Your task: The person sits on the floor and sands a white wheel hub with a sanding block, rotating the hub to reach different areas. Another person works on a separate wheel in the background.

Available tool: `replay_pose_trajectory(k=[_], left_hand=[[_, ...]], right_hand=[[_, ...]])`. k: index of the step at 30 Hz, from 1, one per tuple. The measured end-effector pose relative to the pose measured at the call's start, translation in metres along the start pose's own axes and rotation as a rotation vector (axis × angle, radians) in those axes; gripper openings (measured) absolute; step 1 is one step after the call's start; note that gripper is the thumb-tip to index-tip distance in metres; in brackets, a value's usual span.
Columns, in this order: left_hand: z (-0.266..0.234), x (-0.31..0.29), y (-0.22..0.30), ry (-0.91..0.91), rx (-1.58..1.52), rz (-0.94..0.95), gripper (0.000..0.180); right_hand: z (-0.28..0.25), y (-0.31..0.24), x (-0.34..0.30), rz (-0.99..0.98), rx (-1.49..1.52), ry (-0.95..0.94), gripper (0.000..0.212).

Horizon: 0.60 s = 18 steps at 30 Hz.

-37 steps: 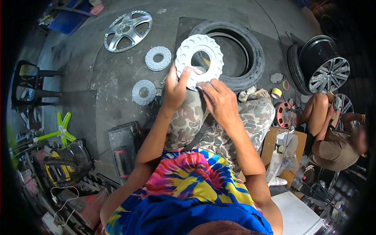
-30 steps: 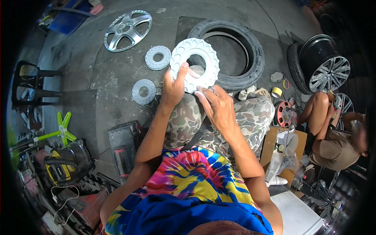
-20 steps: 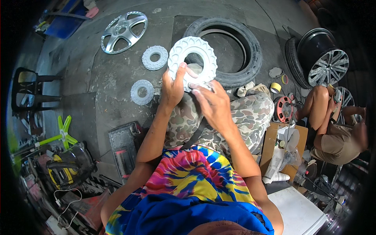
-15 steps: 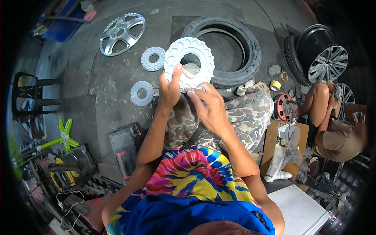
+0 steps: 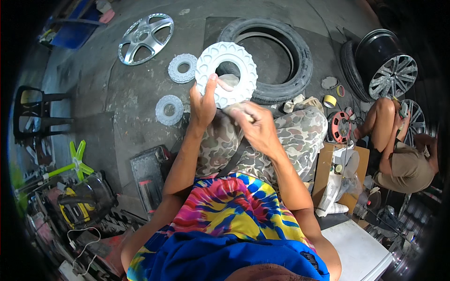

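Note:
My left hand (image 5: 205, 104) grips a pale grey scalloped ring (image 5: 247, 60) at its lower left. The thumb presses on its front face, and a finger shows through the centre hole. Just below the ring's lower edge is my right hand (image 5: 257, 125), with fingers curled together and slightly blurred. Something pale shows at those fingers, too unclear to name. On the floor to the left lie two similar grey rings, an upper ring (image 5: 174, 62) and a lower ring (image 5: 161, 111).
A tyre (image 5: 303, 70) lies beyond the ring, with a silver wheel face (image 5: 145, 37) to its left. At right are a black wheel rim (image 5: 375, 51), yellow tape (image 5: 330, 101), a red reel (image 5: 334, 128), a cardboard box (image 5: 358, 161) and a seated person (image 5: 405, 166).
My right hand has come slightly down and right, off the ring's lower edge, and its fingers have curled in. The left hand still grips the ring, which is nearly unmoved.

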<state>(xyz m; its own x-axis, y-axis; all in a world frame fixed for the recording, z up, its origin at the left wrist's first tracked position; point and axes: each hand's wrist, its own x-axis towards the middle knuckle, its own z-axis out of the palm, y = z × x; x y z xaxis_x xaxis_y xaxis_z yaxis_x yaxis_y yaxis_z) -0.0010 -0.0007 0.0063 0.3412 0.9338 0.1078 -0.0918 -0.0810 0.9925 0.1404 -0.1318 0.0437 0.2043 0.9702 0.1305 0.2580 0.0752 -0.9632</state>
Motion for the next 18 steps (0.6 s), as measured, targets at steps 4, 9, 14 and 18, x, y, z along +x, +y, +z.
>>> replay_pose_trajectory(k=[4, 9, 14, 18], left_hand=[[0.003, 0.003, 0.001, 0.036, -0.105, -0.044, 0.051], [0.006, 0.003, 0.003, 0.027, -0.070, -0.063, 0.052], [0.007, 0.001, 0.003, 0.054, -0.031, -0.026, 0.051], [0.006, -0.001, 0.004, 0.050, -0.036, -0.027, 0.051]], right_hand=[[-0.014, 0.012, -0.011, -0.167, -0.333, 0.260, 0.021], [0.012, 0.011, -0.011, -0.394, -0.545, 0.122, 0.036], [0.013, 0.013, -0.014, -0.358, -0.442, 0.133, 0.023], [-0.001, 0.007, -0.015, -0.317, -0.413, 0.199, 0.018]])
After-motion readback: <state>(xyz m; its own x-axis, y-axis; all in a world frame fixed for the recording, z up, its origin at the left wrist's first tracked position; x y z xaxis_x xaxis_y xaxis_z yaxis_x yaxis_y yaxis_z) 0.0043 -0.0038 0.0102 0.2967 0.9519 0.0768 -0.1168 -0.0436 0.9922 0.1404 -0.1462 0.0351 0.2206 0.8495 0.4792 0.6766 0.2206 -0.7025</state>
